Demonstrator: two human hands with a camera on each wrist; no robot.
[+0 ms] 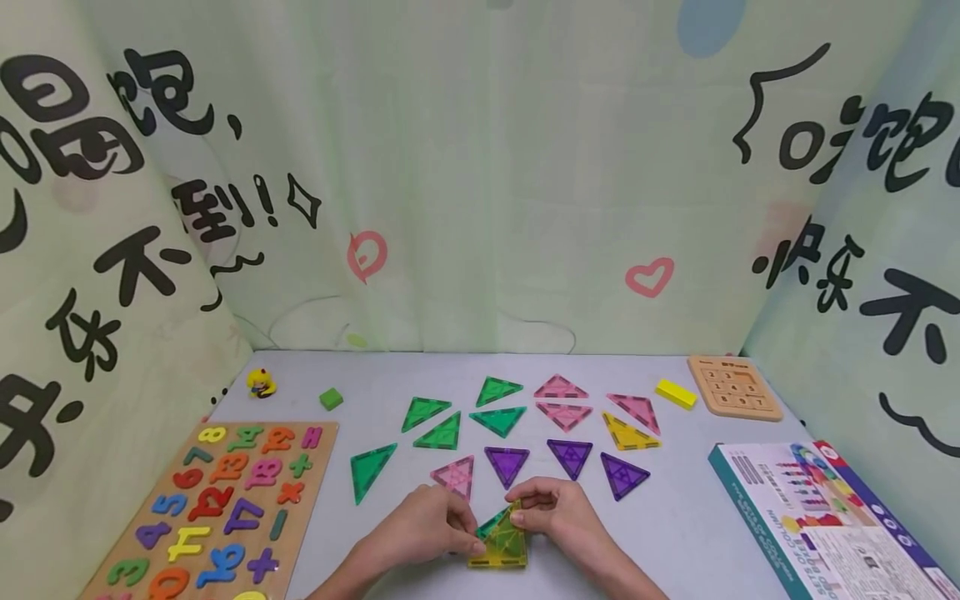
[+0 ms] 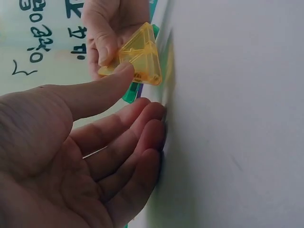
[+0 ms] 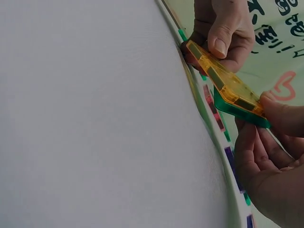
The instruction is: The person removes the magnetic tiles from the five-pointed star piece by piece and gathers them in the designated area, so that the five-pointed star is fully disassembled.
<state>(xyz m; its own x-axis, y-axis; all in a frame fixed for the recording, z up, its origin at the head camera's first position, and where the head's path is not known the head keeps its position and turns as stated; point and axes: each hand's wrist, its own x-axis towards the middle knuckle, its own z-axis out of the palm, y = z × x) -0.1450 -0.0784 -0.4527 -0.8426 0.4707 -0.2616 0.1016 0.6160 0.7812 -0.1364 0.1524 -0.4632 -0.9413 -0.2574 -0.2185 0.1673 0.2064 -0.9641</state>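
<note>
Both hands (image 1: 487, 521) pinch stacked yellow triangle tiles (image 1: 504, 540)

before me lie five green triangle tiles (image 1: 425, 412), four pink (image 1: 561, 387), three purple (image 1: 506, 463), one yellow (image 1: 628, 434); in my grip, one yellow tile (image 1: 504, 543) and one green (image 1: 491, 524).

1. Number board (image 1: 217, 508), left of the left hand (image 1: 420, 533): coloured digits, among them 8, 7, 6, 5, 4, 3, 2, plus "+", "−", "×", "=" signs.
2. Sliding puzzle (image 1: 735, 386), far right beyond the right hand (image 1: 558, 510): tiles numbered 1 to 9; exact order too small to tell.
3. Curtain (image 1: 480, 167), behind both hands: large black Chinese characters, "不" and "到!!" legible; pink hearts.
4. Box (image 1: 817, 517), right of the right hand: print too small to read.
</note>
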